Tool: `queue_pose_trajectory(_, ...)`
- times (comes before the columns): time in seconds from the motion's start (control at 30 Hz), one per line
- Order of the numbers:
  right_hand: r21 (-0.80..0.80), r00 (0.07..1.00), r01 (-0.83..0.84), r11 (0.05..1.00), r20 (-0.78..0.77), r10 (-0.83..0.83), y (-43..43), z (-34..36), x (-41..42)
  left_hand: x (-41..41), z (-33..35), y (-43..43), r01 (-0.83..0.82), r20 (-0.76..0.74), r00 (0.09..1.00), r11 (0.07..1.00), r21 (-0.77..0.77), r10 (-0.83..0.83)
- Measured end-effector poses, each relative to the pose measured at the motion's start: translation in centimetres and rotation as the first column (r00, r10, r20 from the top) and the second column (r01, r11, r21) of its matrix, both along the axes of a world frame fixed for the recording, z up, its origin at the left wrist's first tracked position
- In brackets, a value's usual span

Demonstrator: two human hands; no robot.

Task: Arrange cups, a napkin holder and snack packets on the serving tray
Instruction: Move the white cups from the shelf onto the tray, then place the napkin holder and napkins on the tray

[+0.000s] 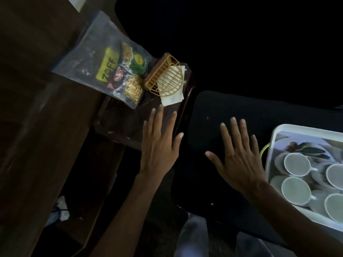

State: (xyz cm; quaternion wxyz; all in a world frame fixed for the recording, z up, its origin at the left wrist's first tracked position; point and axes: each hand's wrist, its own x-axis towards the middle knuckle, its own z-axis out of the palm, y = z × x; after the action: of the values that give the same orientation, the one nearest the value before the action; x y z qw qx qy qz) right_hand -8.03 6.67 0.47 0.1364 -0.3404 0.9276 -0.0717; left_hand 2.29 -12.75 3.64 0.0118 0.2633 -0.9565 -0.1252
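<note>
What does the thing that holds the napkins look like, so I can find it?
Start at the dark brown tray ahead of the left hand. At its far corner, right beside the clear bag of snack packets, sits the napkin holder. It is the only golden-yellow wire rack there, rounded like a half circle, with white napkins showing through its bars.

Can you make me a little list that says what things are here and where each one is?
left hand: open, flat, holds nothing
right hand: open, holds nothing
snack packets bag: lying beside the napkin holder
napkin holder: gold wire, white napkins inside
brown tray: dark, under the holder
white tray: at right
cups: four, in the white tray
</note>
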Motion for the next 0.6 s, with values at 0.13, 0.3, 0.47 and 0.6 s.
queue_pose_trajectory(0.13, 0.018, 1.0, -0.019, 1.0, -0.013, 0.019, -3.2, 0.2, 0.6, -2.3, 0.2, -3.8, 0.029, -0.008, 1.0, 0.999, -0.035, -0.029)
queue_pose_trajectory(0.3, 0.024, 1.0, -0.015, 1.0, -0.011, 0.015, -6.3, 0.2, 1.1, -6.8, 0.4, -8.2, 0.048, -0.029, 0.998, 0.997, -0.065, -0.05)
queue_pose_trajectory(0.47, 0.03, 1.0, 0.002, 1.0, 0.013, -0.002, -8.0, -0.1, 1.5, -10.4, -0.7, -11.0, 0.072, 0.016, 0.997, 0.995, -0.065, -0.071)
queue_pose_trajectory(0.6, 0.018, 1.0, 0.014, 1.0, 0.026, -0.015, -8.7, -0.3, 1.8, -12.2, -2.1, -12.4, 0.072, 0.087, 0.994, 0.993, -0.099, -0.064)
